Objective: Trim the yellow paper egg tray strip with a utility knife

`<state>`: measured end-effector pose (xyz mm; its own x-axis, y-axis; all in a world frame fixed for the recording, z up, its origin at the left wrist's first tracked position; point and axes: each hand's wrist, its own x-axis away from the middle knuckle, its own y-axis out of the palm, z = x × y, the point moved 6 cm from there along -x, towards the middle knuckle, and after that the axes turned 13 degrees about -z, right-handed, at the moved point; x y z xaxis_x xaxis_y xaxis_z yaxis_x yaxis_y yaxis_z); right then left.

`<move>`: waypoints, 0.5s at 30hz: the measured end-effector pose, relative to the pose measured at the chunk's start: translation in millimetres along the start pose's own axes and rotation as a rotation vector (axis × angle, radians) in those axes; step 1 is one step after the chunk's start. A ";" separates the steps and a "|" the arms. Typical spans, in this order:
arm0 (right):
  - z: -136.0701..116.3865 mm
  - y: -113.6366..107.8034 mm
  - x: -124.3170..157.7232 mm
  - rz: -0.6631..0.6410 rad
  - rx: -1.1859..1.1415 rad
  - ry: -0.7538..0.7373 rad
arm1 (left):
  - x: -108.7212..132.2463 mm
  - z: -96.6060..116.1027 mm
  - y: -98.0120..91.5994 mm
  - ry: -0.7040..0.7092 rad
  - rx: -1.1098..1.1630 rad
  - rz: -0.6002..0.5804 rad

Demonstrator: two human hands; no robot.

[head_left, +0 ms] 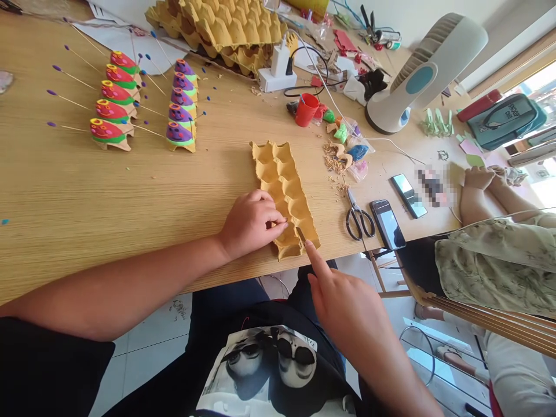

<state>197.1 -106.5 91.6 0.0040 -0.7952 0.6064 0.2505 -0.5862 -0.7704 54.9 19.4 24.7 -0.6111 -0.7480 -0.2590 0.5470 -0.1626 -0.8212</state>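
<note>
A yellow cardboard egg tray piece (pixel 299 202), two cups wide, lies cup-side up by the table's near edge. My left hand (pixel 252 226) rests on its left side with fingers curled, pressing it down. Over its near end, my right hand (pixel 343 292) is closed with the index finger stretched forward. A narrow dark knife blade (pixel 300 234) shows ahead of that fingertip, touching the ridge between the two rows; its handle is hidden in my palm.
Painted egg-tray figures (pixel 113 110) with stick feelers stand at left in two rows. Stacked egg trays (pixel 234 26), a power strip (pixel 278 80) and a red cup (pixel 306 110) are farther back. Scissors (pixel 359 217), phones (pixel 388 225) and a fan (pixel 421 69) lie right, beside another person's arms (pixel 482 194).
</note>
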 end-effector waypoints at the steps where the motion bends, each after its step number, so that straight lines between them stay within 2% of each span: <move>1: 1.9 -2.2 0.4 0.006 -0.022 0.000 | 0.0 0.0 -0.1 -0.001 0.003 -0.002; 5: 2.2 -10.6 -4.2 0.071 -0.063 -0.002 | -0.4 0.1 -0.9 0.007 0.007 -0.004; 10: -4.9 -6.9 -15.7 0.043 -0.004 0.014 | -1.2 0.7 -1.0 0.026 0.000 0.005; 15: -8.9 -8.2 -16.8 0.082 0.060 0.026 | -1.0 0.0 0.2 0.015 0.009 -0.001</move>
<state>186.4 -89.7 85.9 0.0021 -0.8443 0.5359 0.3079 -0.5094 -0.8036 55.6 20.2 24.8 -0.6201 -0.7383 -0.2653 0.5514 -0.1696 -0.8168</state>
